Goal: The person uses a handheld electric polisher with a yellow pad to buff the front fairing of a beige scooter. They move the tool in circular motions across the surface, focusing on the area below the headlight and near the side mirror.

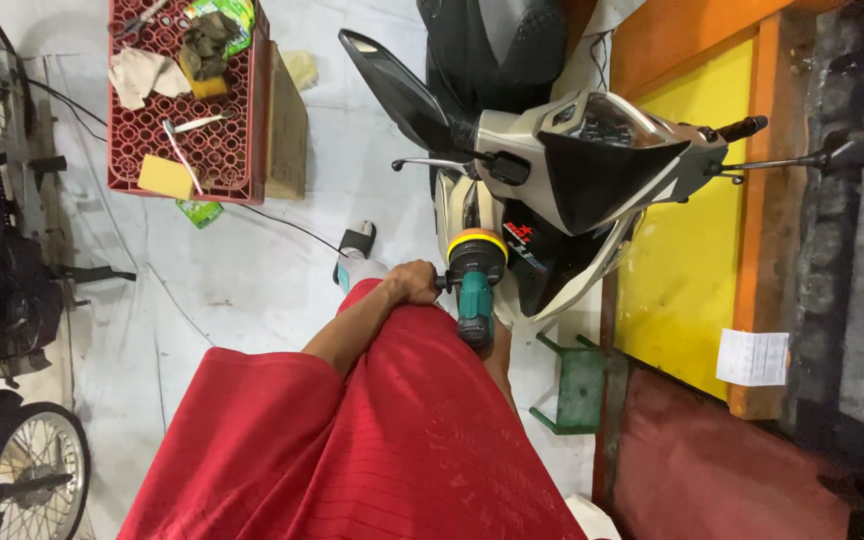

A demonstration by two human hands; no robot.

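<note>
Green cordless polisher [476,300] sitting right against the front panel of the white scooter [552,190], just below its handlebar. Left hand [414,281] wrapped shut around the side handle sticking out of the polisher's left flank, knuckles up, forearm running back down into the red shirt [372,440]. Right hand mostly buried under the polisher body and the shirt, only a strip of forearm showing, so can't tell whether gripping or loose. Long axis of the polisher running roughly up-down in the head view: green body toward the shirt, yellow-and-orange pad [477,243] at the far end, pointing at the scooter's front panel and touching or just about touching it. Side handle at a right angle to that axis, heading away from the scooter.

Left of the scooter, a red plastic crate [242,150] with rags and hand tools on top, well apart. Just below the scooter's front, a small green stool [580,390]. Right of the scooter, a yellow board with orange edging [692,250].
</note>
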